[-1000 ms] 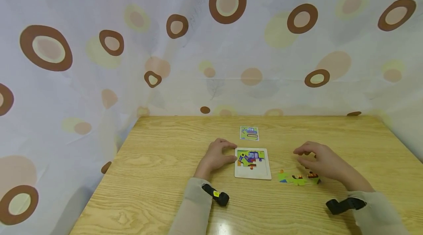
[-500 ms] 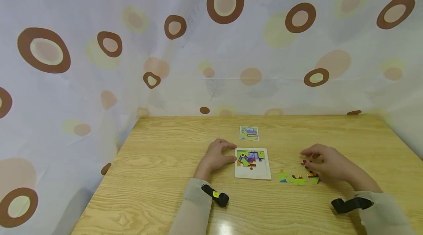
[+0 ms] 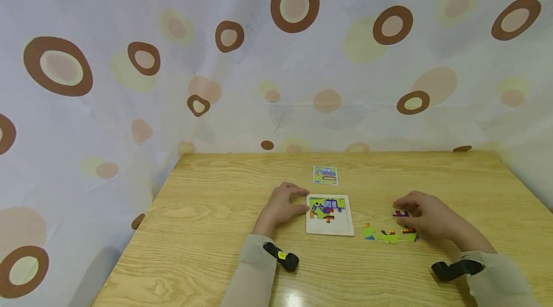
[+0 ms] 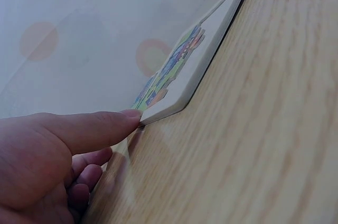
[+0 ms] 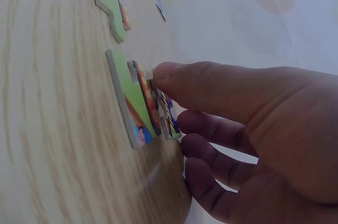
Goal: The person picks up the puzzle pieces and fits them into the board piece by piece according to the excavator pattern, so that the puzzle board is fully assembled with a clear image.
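My left hand (image 3: pixel 282 204) steadies the white puzzle tray (image 3: pixel 332 228) at its left side. Its straight thumb (image 4: pixel 105 126) touches the tray's edge in the left wrist view, and in the head view the index fingertip is at the upper left corner. Joined pieces showing a blue digger (image 3: pixel 328 205) fill the tray's upper part; the lower part shows bare white. To the right, my right hand (image 3: pixel 425 213) pinches a small purple and red puzzle piece (image 3: pixel 400 214) between thumb and fingers, low over the table. The right wrist view shows that piece (image 5: pixel 170 121) beside a green one (image 5: pixel 125 94).
Several loose puzzle pieces (image 3: pixel 389 236) lie in a row between the tray and my right hand. A small picture card (image 3: pixel 325 175) of the digger lies behind the tray. The wooden table (image 3: pixel 194 211) ends at a patterned cloth (image 3: pixel 328 57).
My right hand has moved slightly right and brought its thumb and fingers onto the purple and red puzzle piece, which has come into sight. The left hand and tray stay put.
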Available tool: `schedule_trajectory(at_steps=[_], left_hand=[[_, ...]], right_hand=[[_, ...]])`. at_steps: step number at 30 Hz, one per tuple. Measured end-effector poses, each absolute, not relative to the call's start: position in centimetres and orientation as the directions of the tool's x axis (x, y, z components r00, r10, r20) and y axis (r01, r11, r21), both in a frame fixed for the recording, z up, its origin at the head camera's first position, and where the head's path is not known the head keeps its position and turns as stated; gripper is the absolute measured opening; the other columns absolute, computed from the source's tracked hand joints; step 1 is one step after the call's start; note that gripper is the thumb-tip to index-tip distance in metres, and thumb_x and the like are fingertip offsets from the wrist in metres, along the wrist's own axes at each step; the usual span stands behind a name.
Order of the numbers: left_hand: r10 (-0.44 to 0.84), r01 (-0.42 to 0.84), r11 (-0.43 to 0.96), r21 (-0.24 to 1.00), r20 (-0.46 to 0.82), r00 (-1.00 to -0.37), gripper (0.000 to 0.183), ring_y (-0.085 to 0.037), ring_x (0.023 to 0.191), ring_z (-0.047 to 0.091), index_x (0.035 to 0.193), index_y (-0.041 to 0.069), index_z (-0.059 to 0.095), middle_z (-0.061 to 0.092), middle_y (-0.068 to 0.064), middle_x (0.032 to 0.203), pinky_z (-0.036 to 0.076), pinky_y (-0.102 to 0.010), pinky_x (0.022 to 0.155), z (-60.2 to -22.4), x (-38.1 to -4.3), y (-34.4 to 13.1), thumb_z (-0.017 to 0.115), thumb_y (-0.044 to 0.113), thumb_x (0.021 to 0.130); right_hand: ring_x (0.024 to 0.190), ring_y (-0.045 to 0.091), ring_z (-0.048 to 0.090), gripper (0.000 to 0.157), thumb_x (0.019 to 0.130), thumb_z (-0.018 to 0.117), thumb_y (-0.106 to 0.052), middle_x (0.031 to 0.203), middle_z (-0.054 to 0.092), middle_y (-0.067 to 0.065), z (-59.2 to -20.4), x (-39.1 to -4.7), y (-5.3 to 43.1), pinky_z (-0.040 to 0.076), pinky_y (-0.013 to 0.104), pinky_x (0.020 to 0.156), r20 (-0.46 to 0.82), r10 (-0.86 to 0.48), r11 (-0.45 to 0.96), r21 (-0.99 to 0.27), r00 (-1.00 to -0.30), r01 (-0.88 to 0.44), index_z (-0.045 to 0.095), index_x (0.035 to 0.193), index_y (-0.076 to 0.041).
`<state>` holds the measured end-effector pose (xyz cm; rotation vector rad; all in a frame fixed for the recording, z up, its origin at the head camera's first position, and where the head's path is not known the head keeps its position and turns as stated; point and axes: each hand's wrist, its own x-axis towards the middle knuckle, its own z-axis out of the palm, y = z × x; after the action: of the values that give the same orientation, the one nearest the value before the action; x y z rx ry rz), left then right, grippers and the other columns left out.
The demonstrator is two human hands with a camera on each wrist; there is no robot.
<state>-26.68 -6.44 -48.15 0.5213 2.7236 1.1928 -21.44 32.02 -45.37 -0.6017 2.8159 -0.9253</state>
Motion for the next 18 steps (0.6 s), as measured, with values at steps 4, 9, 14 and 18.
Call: schedule_trajectory(at_steps=[4, 9, 14, 18], left_hand=[[0.358, 0.26, 0.625, 0.736, 0.026, -0.933, 0.036, -0.03, 0.127, 0.042, 0.123, 0.019, 0.071, 0.05, -0.005, 0.132, 0.036, -0.047, 0.106, -48.08, -26.69, -6.41, 0.077, 0.024, 0.088], [0.358, 0.26, 0.621, 0.74, 0.028, -0.933, 0.036, -0.03, 0.127, 0.042, 0.123, 0.019, 0.071, 0.051, -0.005, 0.131, 0.036, -0.046, 0.106, -48.13, -26.7, -6.39, 0.077, 0.023, 0.088], [0.358, 0.263, 0.617, 0.742, 0.034, -0.933, 0.036, -0.03, 0.127, 0.042, 0.122, 0.019, 0.071, 0.051, -0.005, 0.131, 0.036, -0.046, 0.107, -48.3, -26.83, -6.4, 0.077, 0.022, 0.087], [0.36, 0.271, 0.61, 0.745, 0.044, -0.932, 0.036, -0.03, 0.127, 0.042, 0.123, 0.017, 0.071, 0.051, -0.006, 0.131, 0.036, -0.046, 0.107, -48.22, -26.69, -6.42, 0.077, 0.021, 0.088]], right_hand=[[0.096, 0.023, 0.061, 0.039, 0.089, 0.075, -0.025, 0.105, 0.061, 0.001, -45.32, -21.45, 32.13, 0.053, 0.034, 0.077, 0.009, -0.408, 0.739, -0.584, -0.913, -0.336, 0.067, 0.119, -0.001], [0.096, 0.022, 0.061, 0.037, 0.089, 0.075, -0.025, 0.104, 0.06, 0.0, -45.39, -21.35, 32.2, 0.053, 0.032, 0.077, 0.002, -0.411, 0.74, -0.583, -0.912, -0.335, 0.068, 0.117, -0.002], [0.092, 0.018, 0.06, 0.033, 0.088, 0.076, -0.023, 0.103, 0.06, 0.001, -45.28, -21.25, 32.01, 0.053, 0.031, 0.074, 0.008, -0.411, 0.735, -0.588, -0.911, -0.337, 0.069, 0.114, -0.003], [0.089, 0.014, 0.06, 0.028, 0.088, 0.076, -0.021, 0.102, 0.06, 0.0, -45.27, -21.22, 31.87, 0.053, 0.03, 0.072, 0.027, -0.409, 0.735, -0.582, -0.912, -0.347, 0.07, 0.111, -0.005]])
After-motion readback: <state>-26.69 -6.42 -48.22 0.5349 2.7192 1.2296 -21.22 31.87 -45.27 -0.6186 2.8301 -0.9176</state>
